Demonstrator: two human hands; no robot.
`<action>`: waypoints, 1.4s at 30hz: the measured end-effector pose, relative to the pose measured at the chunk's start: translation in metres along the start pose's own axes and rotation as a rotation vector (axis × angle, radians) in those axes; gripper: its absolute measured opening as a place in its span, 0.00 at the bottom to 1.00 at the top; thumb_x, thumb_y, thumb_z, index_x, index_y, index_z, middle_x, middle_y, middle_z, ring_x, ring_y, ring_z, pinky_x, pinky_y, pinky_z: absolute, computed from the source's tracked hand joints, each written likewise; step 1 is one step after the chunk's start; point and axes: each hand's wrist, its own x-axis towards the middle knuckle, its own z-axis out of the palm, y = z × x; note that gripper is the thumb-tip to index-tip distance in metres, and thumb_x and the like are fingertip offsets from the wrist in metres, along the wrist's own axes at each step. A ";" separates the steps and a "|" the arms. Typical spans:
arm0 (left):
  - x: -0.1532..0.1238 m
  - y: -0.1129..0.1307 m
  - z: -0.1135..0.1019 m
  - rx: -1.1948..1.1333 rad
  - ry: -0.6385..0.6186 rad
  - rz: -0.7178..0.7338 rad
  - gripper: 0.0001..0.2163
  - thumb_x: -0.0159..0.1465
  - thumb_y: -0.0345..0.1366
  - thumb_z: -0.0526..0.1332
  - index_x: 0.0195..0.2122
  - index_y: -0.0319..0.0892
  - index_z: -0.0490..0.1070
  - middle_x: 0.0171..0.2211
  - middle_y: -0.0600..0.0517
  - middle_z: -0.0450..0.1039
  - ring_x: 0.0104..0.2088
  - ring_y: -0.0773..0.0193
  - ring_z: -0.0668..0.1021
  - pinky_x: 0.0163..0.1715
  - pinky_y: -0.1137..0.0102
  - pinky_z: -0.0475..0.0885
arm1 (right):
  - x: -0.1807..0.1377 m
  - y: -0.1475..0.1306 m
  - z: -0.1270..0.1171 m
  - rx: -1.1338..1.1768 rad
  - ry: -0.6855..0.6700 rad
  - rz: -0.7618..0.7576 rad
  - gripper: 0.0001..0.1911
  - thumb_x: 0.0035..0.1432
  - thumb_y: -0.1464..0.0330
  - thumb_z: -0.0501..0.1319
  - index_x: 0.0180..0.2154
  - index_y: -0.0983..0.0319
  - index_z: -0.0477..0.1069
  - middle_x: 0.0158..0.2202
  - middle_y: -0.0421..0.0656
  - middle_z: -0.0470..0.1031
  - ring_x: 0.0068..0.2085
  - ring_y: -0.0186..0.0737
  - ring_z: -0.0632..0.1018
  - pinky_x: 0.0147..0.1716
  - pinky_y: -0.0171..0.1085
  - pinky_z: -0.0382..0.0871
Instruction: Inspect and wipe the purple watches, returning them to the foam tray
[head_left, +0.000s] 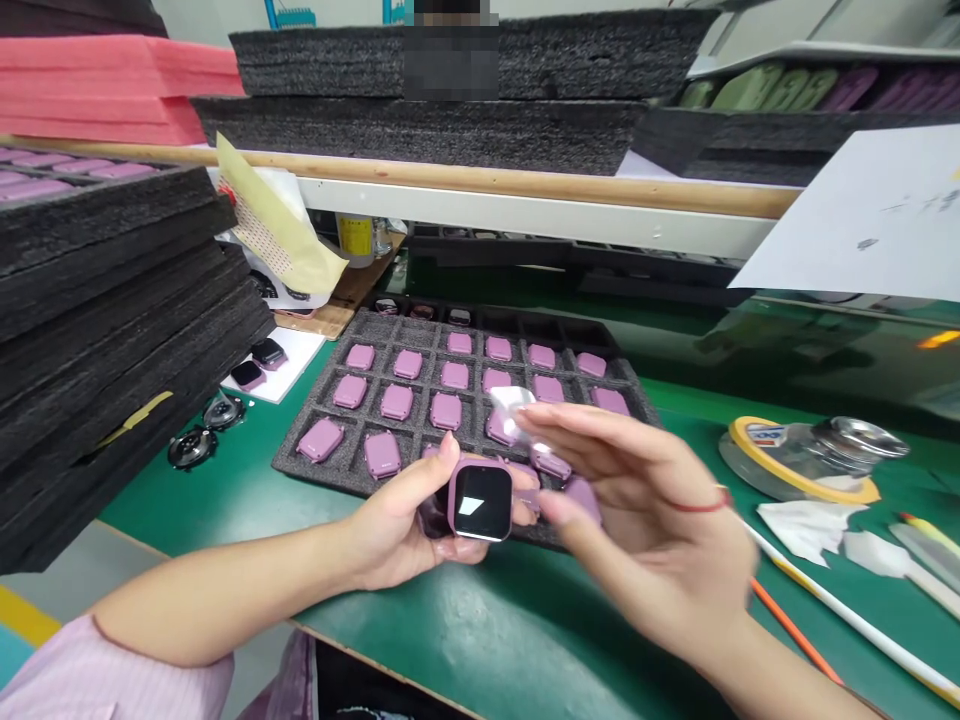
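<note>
My left hand (pixel 409 535) is closed around a purple smartwatch case (pixel 481 502), its black screen facing up and reflecting a light. A second dark, glossy piece (pixel 433 515) shows under my left thumb, partly hidden. At the fingertips of my right hand (pixel 652 500) hangs a small clear film (pixel 514 408), somewhat blurred. The right thumb is spread away from those fingers and reaches close to the right side of the watch case. Behind both hands lies a black foam tray (pixel 300 455) whose compartments hold purple watch cases (pixel 397 400); my hands hide its front right part.
Stacked black foam trays (pixel 112 330) rise at the left, beside loose watch parts (pixel 193 447). On the right are a glass bottle with a metal top (pixel 795 465), crumpled tissue (pixel 810 525) and a white stick (pixel 847 610). A shelf edge (pixel 525 200) crosses behind.
</note>
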 end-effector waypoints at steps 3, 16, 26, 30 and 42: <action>0.000 0.000 0.001 -0.011 0.007 0.009 0.24 0.58 0.56 0.69 0.36 0.36 0.80 0.28 0.48 0.75 0.18 0.76 0.63 0.19 0.76 0.53 | 0.001 -0.005 -0.010 -0.149 0.026 -0.153 0.22 0.60 0.78 0.66 0.51 0.48 0.77 0.44 0.40 0.83 0.46 0.42 0.84 0.48 0.41 0.83; -0.002 0.001 0.001 0.081 0.058 -0.011 0.29 0.55 0.61 0.68 0.39 0.35 0.78 0.26 0.54 0.65 0.20 0.76 0.61 0.17 0.77 0.51 | -0.006 -0.011 -0.001 -0.274 -0.268 -0.275 0.24 0.67 0.72 0.59 0.60 0.44 0.69 0.45 0.37 0.83 0.44 0.44 0.83 0.47 0.43 0.80; -0.001 -0.006 -0.001 0.219 0.105 0.090 0.25 0.58 0.60 0.67 0.34 0.38 0.73 0.20 0.58 0.63 0.17 0.76 0.59 0.16 0.76 0.51 | 0.003 -0.009 0.012 -0.218 -0.201 -0.068 0.26 0.56 0.67 0.72 0.55 0.56 0.67 0.39 0.42 0.76 0.38 0.41 0.77 0.36 0.39 0.75; -0.002 -0.001 0.002 0.174 0.132 0.028 0.27 0.58 0.61 0.66 0.35 0.37 0.74 0.28 0.50 0.74 0.18 0.74 0.64 0.14 0.76 0.47 | 0.005 -0.007 0.007 -0.199 -0.215 -0.054 0.28 0.54 0.66 0.74 0.54 0.56 0.67 0.42 0.43 0.78 0.41 0.41 0.78 0.41 0.40 0.75; -0.002 0.002 0.004 0.246 0.199 0.055 0.21 0.55 0.48 0.75 0.35 0.39 0.69 0.26 0.55 0.72 0.20 0.78 0.65 0.21 0.79 0.56 | 0.021 0.022 -0.024 -0.535 -0.127 -0.022 0.17 0.58 0.64 0.67 0.49 0.59 0.72 0.44 0.47 0.80 0.44 0.49 0.80 0.46 0.48 0.75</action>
